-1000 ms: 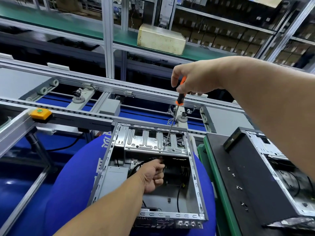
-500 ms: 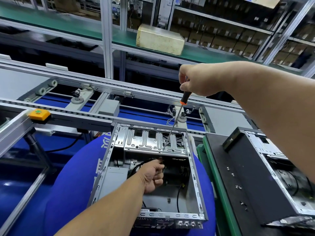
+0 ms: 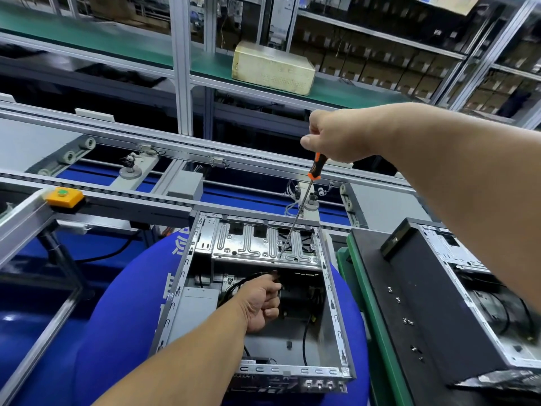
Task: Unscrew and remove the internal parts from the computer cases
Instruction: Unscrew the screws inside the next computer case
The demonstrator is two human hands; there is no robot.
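Note:
An open silver computer case [image 3: 332,294] lies on a blue round cushion [image 3: 117,317]. My right hand [image 3: 336,136] grips the orange and black handle of a long screwdriver [image 3: 314,167]; its tip rests on the ribbed drive bracket [image 3: 248,244] at the case's far end. My left hand [image 3: 260,303] reaches inside the case below that bracket, fingers curled round black cables [image 3: 234,288]. A grey power supply [image 3: 199,306] sits at the case's left.
A second black computer case [image 3: 433,303] lies at the right on a green-edged bench, several loose screws [image 3: 407,320] on its side. A conveyor rail [image 3: 205,153] runs behind, with a yellow button box [image 3: 63,196] at left. A beige box [image 3: 272,67] stands on the green shelf.
My right hand has slid up the screwdriver handle, baring more of it, and the shaft now stands steeper on the bracket. My left hand has stayed inside the case.

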